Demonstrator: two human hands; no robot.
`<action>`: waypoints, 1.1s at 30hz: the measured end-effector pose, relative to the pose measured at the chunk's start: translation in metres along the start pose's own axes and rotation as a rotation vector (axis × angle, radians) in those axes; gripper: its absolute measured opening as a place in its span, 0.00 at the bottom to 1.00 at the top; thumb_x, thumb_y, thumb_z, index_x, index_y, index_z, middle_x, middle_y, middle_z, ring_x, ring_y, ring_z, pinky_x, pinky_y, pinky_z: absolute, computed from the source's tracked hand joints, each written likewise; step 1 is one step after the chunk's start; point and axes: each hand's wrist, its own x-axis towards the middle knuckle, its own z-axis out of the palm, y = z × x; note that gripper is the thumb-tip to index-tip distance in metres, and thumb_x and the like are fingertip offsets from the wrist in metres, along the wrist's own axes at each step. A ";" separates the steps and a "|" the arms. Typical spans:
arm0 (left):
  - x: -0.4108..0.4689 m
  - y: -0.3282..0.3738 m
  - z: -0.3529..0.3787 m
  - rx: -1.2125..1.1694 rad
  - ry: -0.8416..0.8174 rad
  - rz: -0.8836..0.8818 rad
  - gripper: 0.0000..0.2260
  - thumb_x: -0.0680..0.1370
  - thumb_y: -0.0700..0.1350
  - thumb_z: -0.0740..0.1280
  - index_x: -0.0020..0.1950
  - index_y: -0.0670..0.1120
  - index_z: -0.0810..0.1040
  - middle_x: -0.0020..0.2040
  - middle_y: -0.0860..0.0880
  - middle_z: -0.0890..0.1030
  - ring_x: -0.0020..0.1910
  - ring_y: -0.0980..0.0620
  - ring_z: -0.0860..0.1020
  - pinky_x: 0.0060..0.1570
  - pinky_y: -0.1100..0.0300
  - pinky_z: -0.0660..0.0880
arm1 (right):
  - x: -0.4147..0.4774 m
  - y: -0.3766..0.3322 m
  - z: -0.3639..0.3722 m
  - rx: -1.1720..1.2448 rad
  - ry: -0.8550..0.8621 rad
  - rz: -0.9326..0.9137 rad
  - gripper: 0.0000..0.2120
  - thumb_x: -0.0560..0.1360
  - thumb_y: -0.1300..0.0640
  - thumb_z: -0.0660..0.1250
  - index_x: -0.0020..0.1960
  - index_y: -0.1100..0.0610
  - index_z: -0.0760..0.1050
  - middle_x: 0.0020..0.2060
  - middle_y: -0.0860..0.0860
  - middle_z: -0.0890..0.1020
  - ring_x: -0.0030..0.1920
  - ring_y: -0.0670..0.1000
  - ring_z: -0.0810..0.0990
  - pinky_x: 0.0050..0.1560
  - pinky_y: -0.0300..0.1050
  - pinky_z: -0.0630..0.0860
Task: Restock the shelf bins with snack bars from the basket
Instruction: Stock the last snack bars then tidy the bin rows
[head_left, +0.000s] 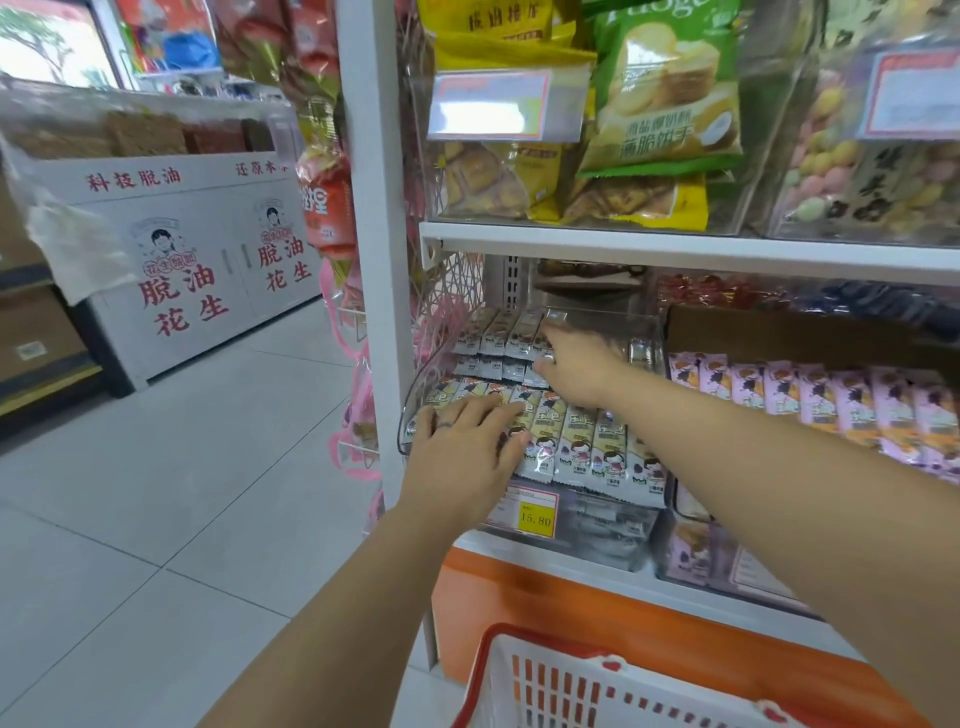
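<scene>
1. Head view: my left hand lies on the front row of snack bars at frame centre, fingers straight and spread, holding nothing; I judge it keeps the row from sliding.
2. My right hand reaches deeper into the clear bin, just above; its fingers are blurred, so I cannot tell if they hold a bar.
3. The basket sits at the frame's bottom, under my arms, likely for short reaches.
</scene>
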 end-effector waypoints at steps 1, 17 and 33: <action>-0.003 0.002 -0.001 -0.022 0.040 0.012 0.19 0.82 0.57 0.51 0.73 0.58 0.63 0.74 0.56 0.63 0.74 0.52 0.58 0.73 0.47 0.48 | -0.016 -0.004 -0.005 -0.001 0.049 -0.058 0.27 0.81 0.48 0.56 0.77 0.52 0.53 0.75 0.55 0.61 0.74 0.59 0.59 0.74 0.59 0.53; -0.180 0.029 0.130 -0.144 -0.208 0.209 0.16 0.72 0.47 0.55 0.50 0.49 0.81 0.51 0.52 0.82 0.51 0.47 0.80 0.56 0.52 0.70 | -0.262 0.121 0.147 0.164 -0.749 -0.129 0.15 0.78 0.53 0.63 0.65 0.53 0.73 0.55 0.44 0.77 0.52 0.45 0.76 0.50 0.31 0.68; -0.252 0.077 0.239 -0.118 -1.446 0.175 0.20 0.80 0.52 0.62 0.72 0.51 0.68 0.72 0.50 0.67 0.70 0.51 0.65 0.67 0.57 0.61 | -0.346 0.179 0.277 -0.138 -1.595 0.074 0.38 0.69 0.52 0.75 0.73 0.53 0.58 0.70 0.54 0.66 0.64 0.56 0.71 0.60 0.50 0.74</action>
